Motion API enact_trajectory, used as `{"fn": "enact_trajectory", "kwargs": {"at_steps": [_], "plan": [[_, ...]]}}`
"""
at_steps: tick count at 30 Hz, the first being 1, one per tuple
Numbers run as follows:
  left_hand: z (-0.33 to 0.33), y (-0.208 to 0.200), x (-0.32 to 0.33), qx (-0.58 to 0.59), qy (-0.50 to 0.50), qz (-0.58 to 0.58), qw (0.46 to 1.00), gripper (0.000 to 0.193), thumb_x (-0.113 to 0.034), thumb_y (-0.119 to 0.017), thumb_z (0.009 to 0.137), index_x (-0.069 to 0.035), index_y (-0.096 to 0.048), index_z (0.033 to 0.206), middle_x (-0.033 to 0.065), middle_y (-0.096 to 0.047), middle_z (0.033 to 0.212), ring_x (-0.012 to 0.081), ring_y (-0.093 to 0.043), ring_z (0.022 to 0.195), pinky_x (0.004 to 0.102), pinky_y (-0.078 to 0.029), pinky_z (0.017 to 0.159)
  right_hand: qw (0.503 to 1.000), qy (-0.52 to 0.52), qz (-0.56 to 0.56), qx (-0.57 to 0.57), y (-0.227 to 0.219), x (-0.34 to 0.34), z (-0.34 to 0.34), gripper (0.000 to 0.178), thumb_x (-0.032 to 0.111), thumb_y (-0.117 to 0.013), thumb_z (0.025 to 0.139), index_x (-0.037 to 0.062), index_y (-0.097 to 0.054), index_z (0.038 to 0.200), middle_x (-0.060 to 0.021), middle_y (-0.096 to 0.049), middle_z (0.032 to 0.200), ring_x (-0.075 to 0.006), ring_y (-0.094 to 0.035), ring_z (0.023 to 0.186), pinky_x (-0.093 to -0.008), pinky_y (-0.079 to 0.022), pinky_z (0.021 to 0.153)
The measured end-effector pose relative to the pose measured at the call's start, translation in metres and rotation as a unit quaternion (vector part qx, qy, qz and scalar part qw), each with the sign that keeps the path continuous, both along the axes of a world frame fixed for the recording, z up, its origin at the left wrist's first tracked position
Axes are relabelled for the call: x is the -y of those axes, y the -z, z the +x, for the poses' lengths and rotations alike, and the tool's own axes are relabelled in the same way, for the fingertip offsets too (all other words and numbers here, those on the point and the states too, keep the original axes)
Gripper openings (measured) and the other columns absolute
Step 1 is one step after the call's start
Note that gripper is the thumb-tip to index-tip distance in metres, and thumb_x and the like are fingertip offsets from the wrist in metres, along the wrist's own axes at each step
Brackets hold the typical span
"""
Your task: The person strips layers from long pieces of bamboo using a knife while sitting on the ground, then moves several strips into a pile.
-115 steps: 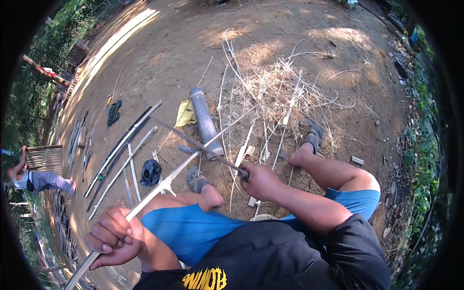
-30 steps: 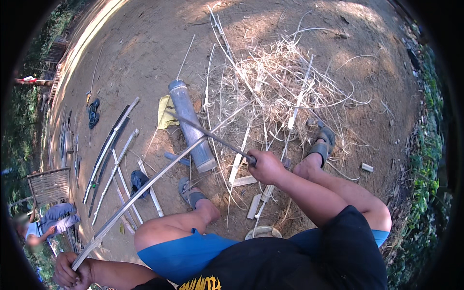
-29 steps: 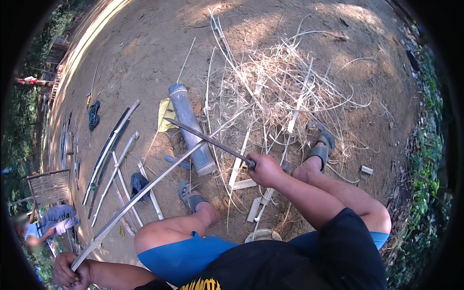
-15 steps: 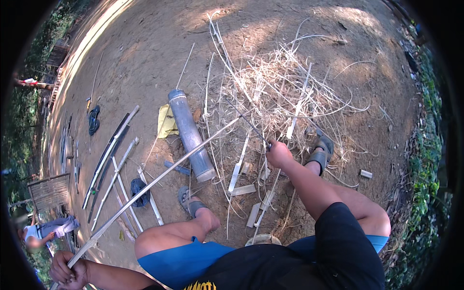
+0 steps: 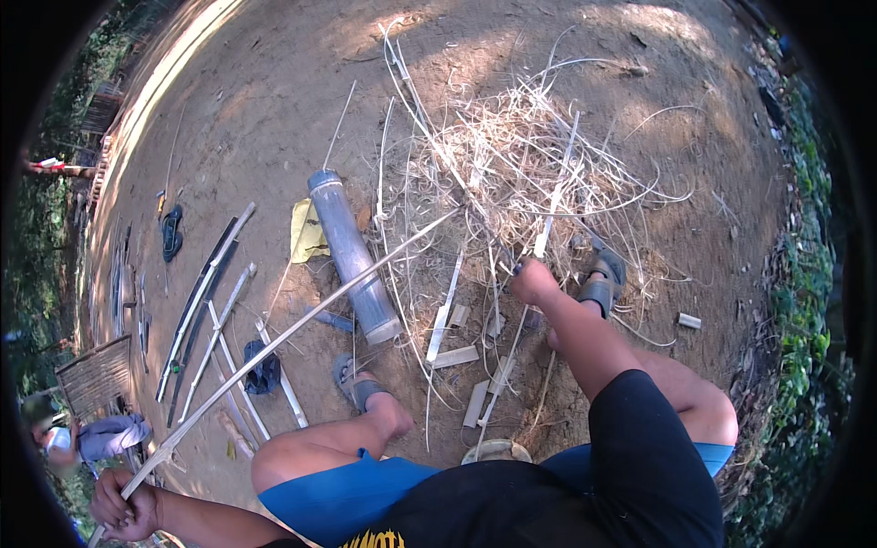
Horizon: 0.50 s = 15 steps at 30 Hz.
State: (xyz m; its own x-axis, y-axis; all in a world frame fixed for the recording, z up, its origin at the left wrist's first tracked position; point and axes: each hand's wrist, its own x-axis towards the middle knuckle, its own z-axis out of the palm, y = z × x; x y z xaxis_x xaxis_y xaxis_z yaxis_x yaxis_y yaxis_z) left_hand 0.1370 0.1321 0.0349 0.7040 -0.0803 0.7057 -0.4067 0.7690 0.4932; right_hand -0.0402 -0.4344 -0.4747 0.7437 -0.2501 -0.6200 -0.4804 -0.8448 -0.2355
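My left hand (image 5: 126, 507), at the lower left, is closed around one end of a long pale bamboo strip (image 5: 301, 324). The strip slants up across the picture to a tip near the middle. My right hand (image 5: 534, 281) is closed on the handle of a knife; its thin dark blade (image 5: 493, 239) points up and left toward the strip's tip and is hard to make out against the shavings. Beyond the right hand lies a large tangled heap of pale shavings (image 5: 525, 151). A thick grey bamboo tube (image 5: 347, 242) lies on the ground behind the strip.
Split bamboo lengths (image 5: 208, 297) and a dark bag (image 5: 263, 367) lie to the left. A yellow sheet (image 5: 308, 230) is beside the tube. Short offcuts (image 5: 454, 357) lie between my sandalled feet. A person (image 5: 91, 438) is at the far left; green plants (image 5: 790, 301) line the right.
My right hand has moved slightly right with the knife, and its blade has swung steeper. The strip's tip sits slightly higher and further right. My left hand keeps its hold on the strip.
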Motion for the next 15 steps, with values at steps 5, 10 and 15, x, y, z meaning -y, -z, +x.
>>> {"fn": "enact_trajectory", "kwargs": {"at_steps": [5,10,15], "plan": [[0.006,0.000,-0.002,-0.021,-0.039,0.002,0.999,0.076,-0.082,-0.019,0.087,-0.015,-0.039,0.056,-0.0048,-0.036,0.045,0.0080,-0.034,0.037,0.0220,-0.029,0.040,0.995,-0.090,-0.024,-0.034,0.016,0.031,0.003,0.032,0.017,-0.057,0.081,-0.0018,-0.064,0.107,-0.0228,-0.069,0.094,-0.0307,-0.070,0.088,-0.0422,-0.055,0.078],[-0.001,0.000,-0.017,-0.044,-0.058,0.034,0.997,0.079,-0.080,-0.015,0.088,-0.010,-0.043,0.066,-0.0018,-0.035,0.050,0.0097,-0.033,0.040,0.0242,-0.030,0.043,0.936,0.322,0.139,0.039,-0.017,-0.009,0.006,0.030,0.018,-0.059,0.079,-0.0009,-0.064,0.101,-0.0227,-0.069,0.095,-0.0361,-0.068,0.089,-0.0426,-0.053,0.079],[-0.026,0.007,0.001,-0.125,-0.150,0.027,0.980,0.078,-0.079,-0.019,0.089,-0.009,-0.044,0.068,-0.0011,-0.034,0.052,0.0112,-0.034,0.043,0.0250,-0.030,0.043,0.902,0.375,0.147,0.154,-0.078,-0.097,-0.002,0.031,0.016,-0.058,0.084,0.0035,-0.062,0.112,-0.0259,-0.066,0.107,-0.0400,-0.063,0.104,-0.0452,-0.049,0.089]]}}
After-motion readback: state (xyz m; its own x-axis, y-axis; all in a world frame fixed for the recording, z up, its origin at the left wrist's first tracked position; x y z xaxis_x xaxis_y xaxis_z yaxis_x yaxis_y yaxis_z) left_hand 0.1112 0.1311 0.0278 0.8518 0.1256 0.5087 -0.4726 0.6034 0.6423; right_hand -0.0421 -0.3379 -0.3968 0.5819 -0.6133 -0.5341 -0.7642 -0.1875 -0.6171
